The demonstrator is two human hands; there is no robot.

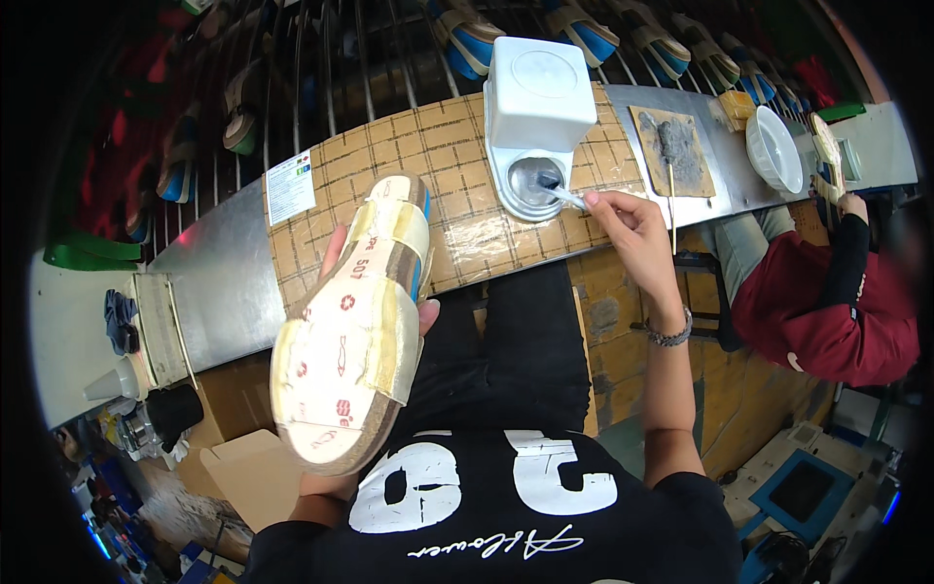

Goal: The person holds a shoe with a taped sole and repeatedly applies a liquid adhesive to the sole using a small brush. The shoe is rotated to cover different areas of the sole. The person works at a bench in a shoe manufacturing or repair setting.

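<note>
My left hand (428, 314) holds a sandal (342, 336) on a blue last, its underside turned up. Its fingers wrap round the sides, and the palm is hidden beneath. Yellowish strap ends fold over the edges of the pale sole board, which bears red marks. My right hand (632, 234) pinches the pale handle of a brush (572, 198). The brush's dark tip is down in the round cup at the front of a white glue pot (538, 112). Silvery-looking liquid shows in that cup.
Brown patterned sheeting (443, 195) covers part of the metal bench (219, 302). To the right lie a stained board (696, 146) with another dark brush and a white bowl (773, 151). Beyond the bench, several lasted sandals hang on a rack (409, 58). A co-worker in maroon (827, 302) sits at right.
</note>
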